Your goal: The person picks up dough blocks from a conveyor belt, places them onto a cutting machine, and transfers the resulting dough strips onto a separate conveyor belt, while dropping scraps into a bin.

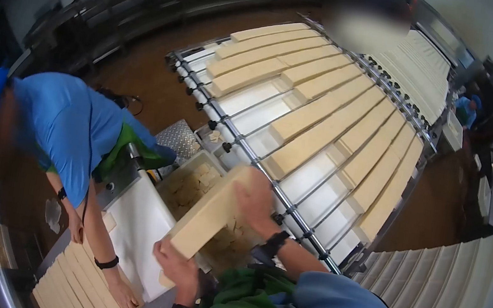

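Note:
A long cream-coloured block, much like firm tofu, slants across the view between my two hands. My left hand grips its lower end. Near the upper end, my right hand is pressed against the side with the fingers around it. Below the block stands a bin with broken pale pieces in it. Beside the bin, a white board lies next to my left hand. Several similar blocks rest in rows on a conveyor of white surface and metal rods.
At the left a co-worker in blue leans over a row of cream blocks, one hand on them. White ridged sheeting lies at the lower right. Another person in blue is far right. A metal rail edges the conveyor.

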Available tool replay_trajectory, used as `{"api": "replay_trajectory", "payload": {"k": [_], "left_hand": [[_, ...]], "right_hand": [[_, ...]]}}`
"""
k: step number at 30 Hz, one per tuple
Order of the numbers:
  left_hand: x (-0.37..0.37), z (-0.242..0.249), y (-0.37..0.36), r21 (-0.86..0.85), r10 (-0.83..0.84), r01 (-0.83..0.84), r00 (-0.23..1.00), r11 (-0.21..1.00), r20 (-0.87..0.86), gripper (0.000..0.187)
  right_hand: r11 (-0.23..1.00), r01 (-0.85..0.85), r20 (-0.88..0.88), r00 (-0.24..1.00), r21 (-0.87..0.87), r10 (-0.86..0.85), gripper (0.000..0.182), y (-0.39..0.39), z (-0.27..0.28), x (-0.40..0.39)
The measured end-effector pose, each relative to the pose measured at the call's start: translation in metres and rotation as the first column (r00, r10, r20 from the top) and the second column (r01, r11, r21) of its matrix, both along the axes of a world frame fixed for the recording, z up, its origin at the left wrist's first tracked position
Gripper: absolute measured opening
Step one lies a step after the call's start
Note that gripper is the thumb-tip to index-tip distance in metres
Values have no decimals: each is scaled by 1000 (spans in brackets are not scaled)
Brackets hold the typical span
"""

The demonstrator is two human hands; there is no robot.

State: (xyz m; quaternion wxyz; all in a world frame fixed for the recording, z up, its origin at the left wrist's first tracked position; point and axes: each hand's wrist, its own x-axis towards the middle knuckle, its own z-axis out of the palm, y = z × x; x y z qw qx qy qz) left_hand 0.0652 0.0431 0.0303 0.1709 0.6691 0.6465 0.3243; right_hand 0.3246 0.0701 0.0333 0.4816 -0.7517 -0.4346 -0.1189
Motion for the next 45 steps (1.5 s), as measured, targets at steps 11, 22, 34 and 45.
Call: {"api": "replay_trajectory", "payload": {"k": [11, 22, 34, 45], "left_hand": [[180, 85, -27, -173, -708, 695, 705, 698, -24, 85], [226, 96, 13, -371, -805, 730, 586, 574, -91, 82], [263, 59, 10, -196, -775, 762, 632, 617, 20, 60], [257, 64, 7, -206, -790, 774, 613, 599, 3, 71]], "right_hand": [[919, 290, -133, 933, -269, -334, 42, -91, 19, 232], [647, 309, 152, 946, -698, -287, 62, -73, -2, 263], [699, 500, 316, 866, -512, -388, 65, -95, 6, 192], [837, 427, 211, 903, -343, -374, 58, -98, -8, 279]]}}
